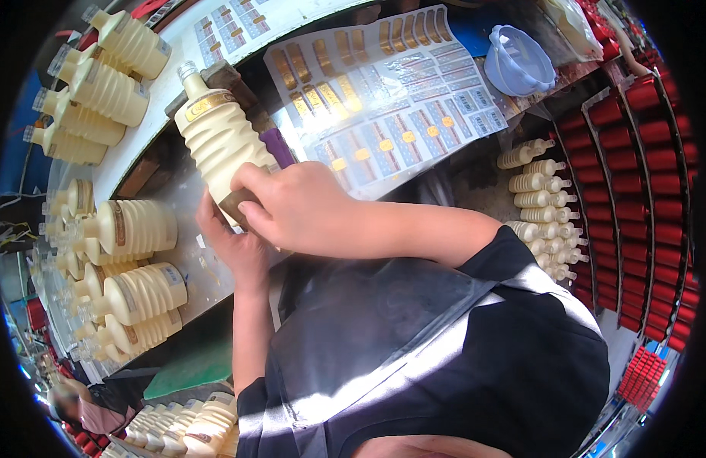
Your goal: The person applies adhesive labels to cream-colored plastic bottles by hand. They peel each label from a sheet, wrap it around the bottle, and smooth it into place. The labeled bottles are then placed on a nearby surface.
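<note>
A cream ribbed bottle [219, 141] with a gold label near its neck lies tilted on the workbench, its clear neck pointing away to the upper left. A dark block [227, 79] stands beside its shoulder. My left hand [234, 240] is wrapped round the bottle's base from below. From the right, my right hand [299, 206] presses on the lower end, fingers bent, thumb and index finger over a brownish patch there. Whether that patch is a label I cannot tell. To the right lies a sheet of stickers [391, 99], gold strips and blue-and-white labels, partly peeled.
Bottles of the same kind stand or lie at the left [131, 229] and upper left [112, 80]. A light blue basket [518, 61] stands at the back right. A purple object [276, 146] sits beside the held bottle. Red racks [635, 168] fill the right side.
</note>
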`<state>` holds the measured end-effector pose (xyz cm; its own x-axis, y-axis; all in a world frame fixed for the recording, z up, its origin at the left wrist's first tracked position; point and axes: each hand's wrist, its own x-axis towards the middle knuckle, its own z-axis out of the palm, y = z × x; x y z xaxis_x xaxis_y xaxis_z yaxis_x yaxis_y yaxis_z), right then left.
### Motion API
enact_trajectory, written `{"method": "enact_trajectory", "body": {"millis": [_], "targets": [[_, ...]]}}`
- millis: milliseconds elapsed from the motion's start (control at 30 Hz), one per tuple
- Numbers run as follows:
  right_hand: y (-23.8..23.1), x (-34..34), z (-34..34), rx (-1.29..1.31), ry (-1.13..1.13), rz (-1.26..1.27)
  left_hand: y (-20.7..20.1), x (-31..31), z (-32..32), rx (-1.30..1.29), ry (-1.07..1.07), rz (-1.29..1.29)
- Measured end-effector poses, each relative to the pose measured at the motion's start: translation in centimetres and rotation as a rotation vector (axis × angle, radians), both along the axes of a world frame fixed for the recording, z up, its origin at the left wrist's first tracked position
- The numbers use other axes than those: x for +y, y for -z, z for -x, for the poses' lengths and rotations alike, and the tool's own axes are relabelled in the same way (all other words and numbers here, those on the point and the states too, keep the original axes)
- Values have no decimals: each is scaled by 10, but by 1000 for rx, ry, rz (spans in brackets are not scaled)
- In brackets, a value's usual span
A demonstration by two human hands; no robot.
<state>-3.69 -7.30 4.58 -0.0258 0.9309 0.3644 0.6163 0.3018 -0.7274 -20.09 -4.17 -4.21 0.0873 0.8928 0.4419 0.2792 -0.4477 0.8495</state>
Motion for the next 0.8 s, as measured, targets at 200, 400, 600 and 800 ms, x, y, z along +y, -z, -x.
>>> {"method": "enact_trajectory", "body": {"millis": [200, 400, 600, 800], "targets": [[15, -1, -31, 179, 89, 23, -1, 1, -2, -81, 71, 78], [43, -16, -131, 838, 329, 472, -41, 3, 10, 142, -19, -26], [56, -23, -186, 994, 389, 650, -33, 14, -8, 436, -104, -240], [64, 12, -225, 163, 419, 554, -30, 13, -4, 376, -77, -162]]}}
